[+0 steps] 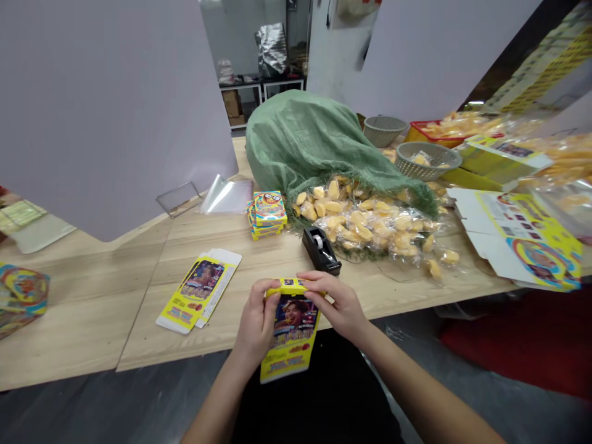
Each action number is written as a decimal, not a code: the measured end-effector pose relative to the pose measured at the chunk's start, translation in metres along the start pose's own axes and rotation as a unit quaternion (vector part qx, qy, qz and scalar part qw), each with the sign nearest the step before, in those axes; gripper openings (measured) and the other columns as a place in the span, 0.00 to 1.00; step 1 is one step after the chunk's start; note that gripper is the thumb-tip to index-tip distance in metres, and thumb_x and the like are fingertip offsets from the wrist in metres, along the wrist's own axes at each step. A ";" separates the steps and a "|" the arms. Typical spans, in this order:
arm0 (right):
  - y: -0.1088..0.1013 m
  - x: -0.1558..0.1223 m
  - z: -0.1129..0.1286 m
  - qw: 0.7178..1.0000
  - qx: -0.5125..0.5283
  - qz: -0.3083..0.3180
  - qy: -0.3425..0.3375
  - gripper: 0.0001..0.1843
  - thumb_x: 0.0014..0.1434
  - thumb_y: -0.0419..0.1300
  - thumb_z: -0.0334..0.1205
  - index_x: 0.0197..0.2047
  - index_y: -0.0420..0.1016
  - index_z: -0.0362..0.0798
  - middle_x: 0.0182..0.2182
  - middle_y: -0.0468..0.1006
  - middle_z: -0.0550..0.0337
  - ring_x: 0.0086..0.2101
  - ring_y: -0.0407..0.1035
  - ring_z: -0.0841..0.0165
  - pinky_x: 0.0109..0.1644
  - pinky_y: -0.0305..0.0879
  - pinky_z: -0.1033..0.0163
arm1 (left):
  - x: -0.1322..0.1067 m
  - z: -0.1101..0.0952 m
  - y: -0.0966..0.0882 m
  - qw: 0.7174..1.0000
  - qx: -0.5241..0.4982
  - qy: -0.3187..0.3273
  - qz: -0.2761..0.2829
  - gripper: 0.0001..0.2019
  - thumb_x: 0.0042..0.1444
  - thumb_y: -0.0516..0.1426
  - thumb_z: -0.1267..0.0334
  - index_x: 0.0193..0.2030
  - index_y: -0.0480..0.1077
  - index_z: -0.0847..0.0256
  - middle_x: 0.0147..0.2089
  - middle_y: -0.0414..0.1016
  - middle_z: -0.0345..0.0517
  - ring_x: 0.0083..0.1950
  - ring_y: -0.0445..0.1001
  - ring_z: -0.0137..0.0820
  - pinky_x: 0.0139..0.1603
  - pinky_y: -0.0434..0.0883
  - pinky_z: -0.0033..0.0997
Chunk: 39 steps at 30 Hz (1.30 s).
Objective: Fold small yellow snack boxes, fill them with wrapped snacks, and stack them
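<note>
A yellow printed carton [294, 345] is held upright between my two hands, just off the front edge of the table. My left hand [257, 320] grips its upper left corner, thumb on the front. The fingers of my right hand [337, 304] are closed on the upper right corner, beside the yellow top end. Directly beyond the carton stands a black tape dispenser [321, 250]. On the table to the left lie flat yellow cartons [198, 290], partly overlapping. A small stack of colourful boxes [268, 213] sits behind, near the dispenser.
A green woven sack [309, 135] spills wrapped yellow pieces [370, 222] over the table. Clear plastic sheets [226, 196] and a wire frame [178, 200] lie at left. Grey baskets [428, 161], a red tray [416, 132] and an unfolded display box [522, 240] are at right.
</note>
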State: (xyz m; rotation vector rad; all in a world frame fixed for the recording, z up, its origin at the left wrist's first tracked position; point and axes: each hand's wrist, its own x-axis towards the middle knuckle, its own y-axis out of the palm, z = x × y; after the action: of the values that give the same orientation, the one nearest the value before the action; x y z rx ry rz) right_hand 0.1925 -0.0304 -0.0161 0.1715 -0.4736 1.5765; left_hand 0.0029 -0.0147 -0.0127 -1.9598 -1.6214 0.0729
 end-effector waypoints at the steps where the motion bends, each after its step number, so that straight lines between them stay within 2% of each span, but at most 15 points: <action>1: 0.001 -0.001 -0.001 1.000 0.003 0.000 0.007 0.07 0.62 0.57 0.36 0.43 0.75 0.51 0.48 0.77 0.53 0.50 0.71 0.63 0.54 0.67 0.55 | 0.000 0.001 0.002 1.000 0.004 -0.003 -0.010 0.09 0.66 0.46 0.60 0.49 0.63 0.57 0.44 0.70 0.45 0.46 0.71 0.31 0.47 0.68 0.31; 3: 0.000 -0.002 -0.007 0.999 0.027 -0.010 0.039 0.13 0.62 0.57 0.39 0.50 0.71 0.52 0.54 0.73 0.52 0.54 0.67 0.62 0.57 0.65 0.53 | 0.001 0.003 0.003 0.999 0.013 -0.006 -0.044 0.09 0.66 0.47 0.60 0.48 0.63 0.57 0.44 0.69 0.45 0.46 0.70 0.31 0.47 0.68 0.31; 4: -0.004 -0.003 -0.012 0.996 0.041 -0.043 0.063 0.17 0.62 0.57 0.41 0.54 0.68 0.52 0.56 0.71 0.51 0.55 0.66 0.61 0.57 0.64 0.52 | 0.002 0.005 0.002 0.997 0.018 -0.004 -0.076 0.08 0.66 0.47 0.60 0.49 0.62 0.57 0.44 0.68 0.45 0.46 0.70 0.31 0.47 0.68 0.31; 6: -0.015 -0.003 -0.030 0.976 0.039 -0.162 0.143 0.21 0.61 0.57 0.47 0.56 0.64 0.51 0.55 0.70 0.50 0.54 0.66 0.61 0.55 0.66 0.52 | 0.006 0.010 0.000 0.987 0.028 0.020 -0.157 0.08 0.65 0.49 0.62 0.49 0.61 0.57 0.46 0.66 0.46 0.48 0.68 0.32 0.49 0.67 0.32; 8: -0.030 0.000 -0.053 0.929 0.007 -0.265 0.257 0.20 0.59 0.56 0.51 0.50 0.67 0.49 0.49 0.72 0.52 0.50 0.67 0.62 0.49 0.68 0.55 | 0.009 0.017 -0.002 0.976 0.040 0.066 -0.203 0.09 0.63 0.51 0.65 0.50 0.60 0.57 0.48 0.64 0.47 0.51 0.67 0.33 0.52 0.66 0.35; 9: -0.038 0.002 -0.065 0.908 -0.004 -0.277 0.313 0.19 0.57 0.57 0.52 0.46 0.69 0.48 0.47 0.73 0.52 0.48 0.67 0.62 0.45 0.70 0.57 | 0.011 0.022 -0.002 0.974 0.048 0.090 -0.202 0.09 0.62 0.52 0.66 0.49 0.60 0.57 0.48 0.64 0.47 0.52 0.67 0.34 0.53 0.66 0.37; 11: -0.050 0.010 -0.085 0.886 0.004 -0.243 0.394 0.17 0.53 0.59 0.53 0.38 0.73 0.47 0.41 0.74 0.53 0.42 0.68 0.62 0.37 0.70 0.60 | 0.013 0.031 -0.001 0.974 0.061 0.120 -0.180 0.11 0.59 0.55 0.67 0.48 0.59 0.57 0.49 0.65 0.47 0.53 0.68 0.35 0.53 0.66 0.40; 15: -0.056 0.025 -0.098 0.874 0.062 -0.184 0.446 0.14 0.45 0.65 0.49 0.25 0.74 0.46 0.27 0.75 0.56 0.31 0.69 0.65 0.27 0.69 0.62 | 0.012 0.041 0.001 0.974 0.084 0.132 -0.166 0.16 0.54 0.60 0.69 0.47 0.60 0.57 0.48 0.65 0.47 0.52 0.69 0.35 0.51 0.69 0.40; 18: -0.049 0.024 -0.092 0.878 0.097 -0.200 0.425 0.14 0.42 0.66 0.49 0.25 0.71 0.47 0.27 0.74 0.58 0.30 0.69 0.65 0.28 0.71 0.61 | 0.011 0.041 -0.001 0.974 0.094 0.141 -0.150 0.16 0.53 0.60 0.70 0.47 0.61 0.57 0.48 0.66 0.47 0.52 0.69 0.35 0.51 0.69 0.41; 23: -0.028 0.001 -0.090 0.886 0.091 -0.288 0.352 0.17 0.48 0.59 0.54 0.26 0.67 0.48 0.41 0.73 0.54 0.40 0.70 0.64 0.39 0.72 0.58 | 0.014 0.037 -0.007 0.967 0.112 0.131 -0.190 0.17 0.54 0.60 0.70 0.48 0.61 0.58 0.48 0.66 0.47 0.52 0.69 0.34 0.52 0.68 0.40; 28: -0.007 -0.018 -0.099 0.895 0.010 -0.330 0.301 0.18 0.51 0.58 0.54 0.23 0.66 0.48 0.40 0.73 0.53 0.43 0.67 0.62 0.42 0.69 0.58 | 0.018 0.028 -0.010 0.983 0.111 0.078 -0.123 0.13 0.59 0.56 0.66 0.51 0.65 0.56 0.47 0.68 0.47 0.52 0.67 0.36 0.54 0.66 0.42; 31: -0.002 -0.024 -0.083 0.902 -0.020 -0.333 0.275 0.16 0.55 0.57 0.53 0.29 0.70 0.47 0.35 0.73 0.54 0.39 0.67 0.64 0.40 0.68 0.60 | 0.019 0.021 -0.010 0.988 0.082 0.069 -0.107 0.10 0.61 0.54 0.65 0.50 0.68 0.56 0.46 0.69 0.47 0.51 0.68 0.35 0.53 0.67 0.40; 34: 0.003 -0.020 -0.047 0.924 -0.003 -0.292 0.247 0.15 0.58 0.57 0.50 0.37 0.73 0.47 0.27 0.72 0.60 0.28 0.66 0.68 0.34 0.67 0.62 | 0.019 0.015 -0.008 0.986 0.086 0.077 -0.119 0.08 0.61 0.54 0.67 0.47 0.69 0.56 0.44 0.69 0.45 0.49 0.68 0.34 0.52 0.67 0.37; 36: 0.009 -0.010 -0.019 0.947 0.044 -0.232 0.219 0.15 0.58 0.58 0.48 0.44 0.75 0.47 0.24 0.71 0.63 0.24 0.65 0.71 0.30 0.66 0.64 | 0.018 0.012 -0.004 0.986 0.089 0.075 -0.120 0.08 0.61 0.54 0.67 0.47 0.68 0.57 0.44 0.69 0.45 0.48 0.69 0.33 0.51 0.68 0.37; 39: 0.022 0.009 0.012 0.958 0.142 -0.147 0.202 0.28 0.58 0.59 0.46 0.61 0.64 0.50 0.24 0.71 0.66 0.24 0.65 0.72 0.28 0.65 0.66 | 0.015 0.009 0.003 0.990 0.058 0.052 -0.122 0.13 0.60 0.55 0.67 0.51 0.63 0.56 0.46 0.68 0.46 0.48 0.69 0.32 0.48 0.69 0.35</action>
State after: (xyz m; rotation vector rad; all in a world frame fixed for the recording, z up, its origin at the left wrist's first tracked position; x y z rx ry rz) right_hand 0.1682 -0.0268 -0.0056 0.1274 0.0985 1.3327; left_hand 0.0059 0.0024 -0.0168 -1.6394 -1.7333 -0.0296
